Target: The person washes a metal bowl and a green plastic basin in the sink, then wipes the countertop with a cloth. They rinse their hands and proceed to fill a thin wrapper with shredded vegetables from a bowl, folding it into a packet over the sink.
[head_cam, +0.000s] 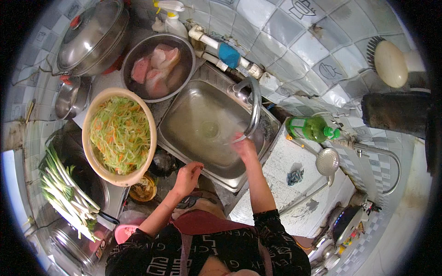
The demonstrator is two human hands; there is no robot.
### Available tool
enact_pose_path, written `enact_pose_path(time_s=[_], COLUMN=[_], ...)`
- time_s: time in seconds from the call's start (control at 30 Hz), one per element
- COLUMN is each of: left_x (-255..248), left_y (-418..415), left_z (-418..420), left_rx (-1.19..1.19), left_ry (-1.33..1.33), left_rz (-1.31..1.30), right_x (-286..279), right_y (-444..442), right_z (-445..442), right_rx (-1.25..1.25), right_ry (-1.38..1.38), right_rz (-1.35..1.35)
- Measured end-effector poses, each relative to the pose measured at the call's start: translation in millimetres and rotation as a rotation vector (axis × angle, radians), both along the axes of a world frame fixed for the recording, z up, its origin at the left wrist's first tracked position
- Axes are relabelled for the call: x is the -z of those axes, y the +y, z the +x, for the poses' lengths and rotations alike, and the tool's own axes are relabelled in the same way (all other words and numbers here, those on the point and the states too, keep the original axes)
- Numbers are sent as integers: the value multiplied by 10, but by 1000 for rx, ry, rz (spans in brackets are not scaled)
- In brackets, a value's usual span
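My right hand is under the spout of the chrome faucet, over the right side of the stainless steel sink. A whitish streak, perhaps water, crosses its blurred fingers, and whether they hold anything cannot be told. Murky liquid lies in the sink. Near the sink's front edge is my left hand, fingers curled, with nothing visible in it. To its left stands a cream plastic basin full of shredded green and orange vegetables. Behind that, a metal bowl holds raw meat in liquid.
Green onions lie at the left, near a dark pan. A lidded steel pot stands at the back left. On the right are a green pump bottle, a perforated skimmer and a white board-like surface.
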State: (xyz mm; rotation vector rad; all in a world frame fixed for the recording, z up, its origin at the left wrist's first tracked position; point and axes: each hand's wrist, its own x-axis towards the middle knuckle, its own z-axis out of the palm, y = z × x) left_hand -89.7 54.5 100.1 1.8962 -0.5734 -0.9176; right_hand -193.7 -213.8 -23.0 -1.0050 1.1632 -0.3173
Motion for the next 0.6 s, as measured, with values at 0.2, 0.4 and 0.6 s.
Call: enact_pose_path(time_s=[0.2, 0.4, 0.6], left_x=[106, 170, 239], left_y=[38, 323, 624], left_z=[-21, -35, -27], left_rx=[-43, -57, -149], left_ry=[31, 40, 140], left_rz=[-10, 87, 167], right_x=[697, 1192, 1386], right_y=[411, 635, 786], right_z=[495, 774, 677], right_rx=[-559, -1014, -1122], right_ry=[262, 430, 447], right_rz=[-444, -1193, -1296])
